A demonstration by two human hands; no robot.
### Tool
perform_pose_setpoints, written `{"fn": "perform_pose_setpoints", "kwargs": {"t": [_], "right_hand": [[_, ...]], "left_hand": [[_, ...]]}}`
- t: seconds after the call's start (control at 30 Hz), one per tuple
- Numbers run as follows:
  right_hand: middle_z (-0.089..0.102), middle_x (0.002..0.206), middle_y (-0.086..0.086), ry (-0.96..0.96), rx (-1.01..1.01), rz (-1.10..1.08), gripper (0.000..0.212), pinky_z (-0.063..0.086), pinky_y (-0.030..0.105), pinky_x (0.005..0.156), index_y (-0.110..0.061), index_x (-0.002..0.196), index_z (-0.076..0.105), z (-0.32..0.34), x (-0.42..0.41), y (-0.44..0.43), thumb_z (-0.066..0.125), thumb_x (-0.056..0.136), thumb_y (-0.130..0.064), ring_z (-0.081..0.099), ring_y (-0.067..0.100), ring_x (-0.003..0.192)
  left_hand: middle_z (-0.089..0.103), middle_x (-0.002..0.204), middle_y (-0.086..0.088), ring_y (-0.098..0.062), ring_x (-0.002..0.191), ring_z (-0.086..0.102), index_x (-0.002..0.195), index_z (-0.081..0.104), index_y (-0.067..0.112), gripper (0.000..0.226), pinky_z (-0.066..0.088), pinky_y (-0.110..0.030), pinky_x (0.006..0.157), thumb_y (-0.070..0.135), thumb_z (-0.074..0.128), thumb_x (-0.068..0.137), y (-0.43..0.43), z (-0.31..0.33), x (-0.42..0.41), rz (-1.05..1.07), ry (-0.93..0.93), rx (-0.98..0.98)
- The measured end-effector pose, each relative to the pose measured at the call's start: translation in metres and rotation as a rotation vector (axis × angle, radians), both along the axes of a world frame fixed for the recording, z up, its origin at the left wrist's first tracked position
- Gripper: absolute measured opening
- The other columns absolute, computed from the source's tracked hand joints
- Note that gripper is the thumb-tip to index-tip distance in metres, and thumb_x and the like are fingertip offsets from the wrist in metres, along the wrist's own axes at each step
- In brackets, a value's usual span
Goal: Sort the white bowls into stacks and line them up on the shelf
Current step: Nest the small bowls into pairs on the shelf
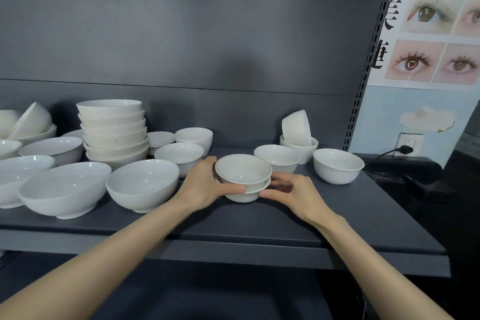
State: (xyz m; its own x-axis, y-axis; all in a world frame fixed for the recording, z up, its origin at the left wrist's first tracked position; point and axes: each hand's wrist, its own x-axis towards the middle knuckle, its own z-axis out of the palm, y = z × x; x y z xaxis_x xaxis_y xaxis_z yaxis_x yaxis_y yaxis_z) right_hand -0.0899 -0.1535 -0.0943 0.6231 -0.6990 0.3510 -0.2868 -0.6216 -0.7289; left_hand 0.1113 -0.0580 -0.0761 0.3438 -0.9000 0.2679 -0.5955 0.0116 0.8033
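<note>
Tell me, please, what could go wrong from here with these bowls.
The two-bowl stack between the left hand and right hand may knock the small bowl behind it if pushed back. The tilted bowl leaning in a lower bowl could topple if nudged. The large bowl sits near the front edge of the shelf.

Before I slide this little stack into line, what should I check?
1. Grip: ok. The left hand and right hand hold the two-bowl stack from opposite sides.
2. Nesting: ok. The top bowl sits upright inside the lower bowl.
3. Stack resting on the shelf: cannot tell.
4. Gap to the small bowl behind: cannot tell; they overlap in this view.
5. Bare shelf to the front right: ok.
6. Tilted bowl at back right: not ok; it leans in the bowl beneath, not yet stacked.
</note>
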Motion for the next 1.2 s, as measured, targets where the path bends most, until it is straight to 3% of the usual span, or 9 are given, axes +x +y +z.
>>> {"fn": "perform_pose_setpoints", "kwargs": {"t": [0.2,0.4,0.57,0.73,0.8,0.9,0.97,1.07,1.2], "right_hand": [[0.073,0.089,-0.011,0.051,-0.059,-0.073,0.031,0.051,0.036,0.089,-0.039,0.106,0.070,-0.002,0.013,-0.006,0.075,0.076,-0.042,0.066,0.004,0.087],[0.064,0.082,-0.010,-0.033,-0.067,-0.300,0.051,0.051,0.035,0.083,-0.022,0.123,0.057,-0.002,-0.001,-0.018,0.078,0.077,-0.027,0.061,0.013,0.076],[0.066,0.094,-0.005,0.098,-0.089,-0.393,0.051,0.048,0.041,0.090,-0.024,0.130,0.054,-0.003,-0.007,-0.033,0.069,0.084,-0.038,0.062,0.021,0.093],[0.071,0.101,0.007,0.075,-0.105,-0.438,0.027,0.048,0.038,0.085,-0.015,0.112,0.063,-0.003,-0.001,-0.037,0.065,0.089,-0.029,0.063,0.027,0.096],[0.072,0.099,0.009,0.023,-0.107,-0.436,0.021,0.045,0.033,0.078,-0.010,0.105,0.064,-0.003,-0.001,-0.037,0.065,0.090,-0.025,0.062,0.027,0.093],[0.071,0.090,0.006,-0.059,-0.117,-0.431,0.015,0.036,0.023,0.071,-0.007,0.097,0.066,0.000,-0.004,-0.034,0.066,0.089,-0.020,0.062,0.024,0.089],[0.068,0.080,0.002,-0.140,-0.108,-0.444,0.010,0.039,0.024,0.070,-0.012,0.087,0.065,0.004,-0.007,-0.032,0.066,0.089,-0.022,0.063,0.026,0.085],[0.068,0.073,0.004,-0.258,-0.086,-0.448,0.014,0.051,0.038,0.076,-0.018,0.080,0.064,0.018,-0.013,-0.028,0.066,0.088,-0.028,0.063,0.029,0.075],[0.069,0.072,0.001,-0.272,-0.153,-0.459,0.012,0.047,0.033,0.074,-0.020,0.080,0.066,0.042,-0.040,-0.023,0.068,0.087,-0.030,0.062,0.023,0.072]], "left_hand": [[0.050,0.066,0.012,-0.004,0.061,0.045,0.079,0.053,0.017,0.043,0.033,-0.019,0.055,0.034,0.088,0.061,0.000,-0.003,0.007,0.096,-0.107,-0.068],[0.072,0.093,0.006,-0.013,0.089,0.067,0.102,0.064,0.016,0.044,0.054,-0.037,0.084,0.028,0.086,0.066,-0.002,-0.014,0.014,0.071,-0.039,-0.086],[0.069,0.106,0.002,-0.016,0.103,0.062,0.113,0.060,0.015,0.043,0.047,-0.029,0.091,0.026,0.079,0.076,0.000,-0.016,0.001,0.077,-0.047,-0.116],[0.055,0.131,-0.001,-0.020,0.125,0.050,0.129,0.048,0.018,0.076,0.043,-0.043,0.103,0.059,0.066,0.068,0.007,-0.018,-0.004,0.098,-0.043,-0.093],[0.042,0.143,-0.003,-0.020,0.134,0.038,0.137,0.039,0.015,0.076,0.034,-0.035,0.110,0.050,0.070,0.076,0.012,-0.014,-0.009,0.095,-0.085,-0.102],[0.032,0.147,-0.003,-0.015,0.137,0.028,0.141,0.034,0.014,0.072,0.023,-0.016,0.104,0.036,0.070,0.083,0.014,-0.016,-0.013,0.090,-0.174,-0.150],[0.026,0.152,-0.001,-0.013,0.141,0.022,0.143,0.033,0.014,0.073,0.019,-0.016,0.107,0.037,0.069,0.084,0.014,-0.017,-0.017,0.079,-0.194,-0.200],[0.031,0.149,0.004,-0.010,0.142,0.019,0.138,0.043,0.015,0.063,0.013,-0.006,0.105,0.034,0.070,0.084,0.012,-0.009,-0.028,0.042,-0.234,-0.305],[0.045,0.135,0.005,-0.009,0.127,0.037,0.130,0.052,0.013,0.055,0.020,-0.004,0.096,0.030,0.073,0.082,-0.008,0.004,-0.056,-0.050,-0.213,-0.357]]}}
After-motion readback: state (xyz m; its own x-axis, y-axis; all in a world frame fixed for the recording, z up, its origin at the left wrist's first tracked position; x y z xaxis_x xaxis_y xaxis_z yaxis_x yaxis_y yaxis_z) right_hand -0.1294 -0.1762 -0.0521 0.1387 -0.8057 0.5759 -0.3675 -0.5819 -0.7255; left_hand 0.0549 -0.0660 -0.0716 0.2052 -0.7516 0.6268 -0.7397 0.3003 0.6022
